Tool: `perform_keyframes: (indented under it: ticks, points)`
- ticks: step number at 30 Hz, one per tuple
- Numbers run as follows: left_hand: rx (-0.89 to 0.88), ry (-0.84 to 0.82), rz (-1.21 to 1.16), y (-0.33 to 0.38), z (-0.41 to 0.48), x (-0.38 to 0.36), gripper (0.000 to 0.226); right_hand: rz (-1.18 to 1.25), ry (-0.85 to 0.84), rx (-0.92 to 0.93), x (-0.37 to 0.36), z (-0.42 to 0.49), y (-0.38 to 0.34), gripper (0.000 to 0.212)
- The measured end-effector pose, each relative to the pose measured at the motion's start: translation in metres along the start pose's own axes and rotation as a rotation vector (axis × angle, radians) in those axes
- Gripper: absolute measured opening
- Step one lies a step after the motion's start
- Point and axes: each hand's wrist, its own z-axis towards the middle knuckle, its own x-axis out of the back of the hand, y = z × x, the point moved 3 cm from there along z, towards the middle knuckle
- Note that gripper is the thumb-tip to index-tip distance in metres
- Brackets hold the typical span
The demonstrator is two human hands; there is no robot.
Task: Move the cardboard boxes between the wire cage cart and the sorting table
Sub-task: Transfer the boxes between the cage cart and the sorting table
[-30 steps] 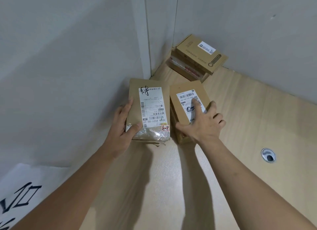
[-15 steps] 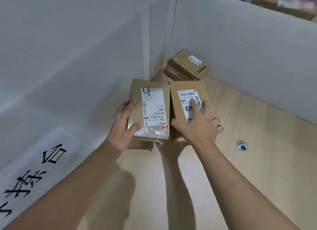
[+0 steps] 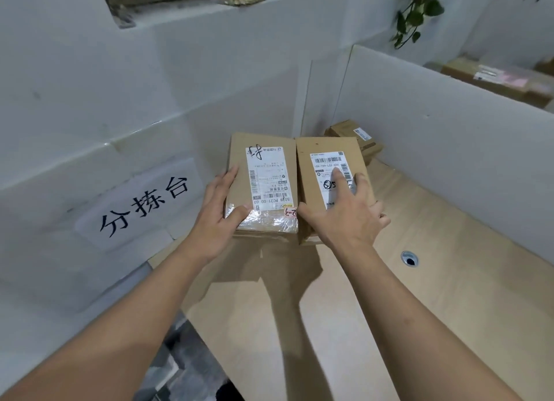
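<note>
Two small cardboard boxes with white shipping labels are held side by side above the wooden sorting table point(image 3: 449, 295). My left hand point(image 3: 218, 215) grips the left box point(image 3: 263, 149) at its near left corner, thumb on the taped top. My right hand point(image 3: 344, 218) grips the right box point(image 3: 329, 146), index finger stretched over its label and thumb at its near left edge. Both boxes cast a shadow on the table below them. The wire cage cart is out of view.
Two more stacked cardboard boxes point(image 3: 356, 137) lie in the far corner of the table. White partition walls point(image 3: 434, 149) enclose the table; the left one bears a paper sign point(image 3: 144, 203). A round cable hole point(image 3: 409, 258) sits in the tabletop at right. Parcels point(image 3: 497, 80) lie beyond the right wall.
Both hands have lifted the two boxes off the table and drawn them back toward me, away from the corner stack. The view has pulled back and up.
</note>
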Motion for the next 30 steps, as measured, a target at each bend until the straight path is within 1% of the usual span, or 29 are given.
perform_keyframes:
  ticks: [7, 16, 25, 30]
  points:
    - [0.004, 0.133, 0.023, 0.036, -0.079, 0.047, 0.075, 0.034, 0.013, 0.125, 0.04, -0.062, -0.023, 0.104]
    - [0.006, 0.242, 0.016, 0.04, -0.159, 0.101, 0.076, 0.064, 0.048, 0.24, 0.058, -0.134, -0.061, 0.1]
    - [0.033, 0.338, 0.026, 0.044, -0.239, 0.129, 0.077, 0.049, 0.014, 0.333, 0.066, -0.199, -0.075, 0.102]
    - [0.073, 0.426, 0.073, 0.054, -0.282, 0.136, 0.076, 0.092, 0.004, 0.453, 0.065, -0.224, -0.081, 0.102]
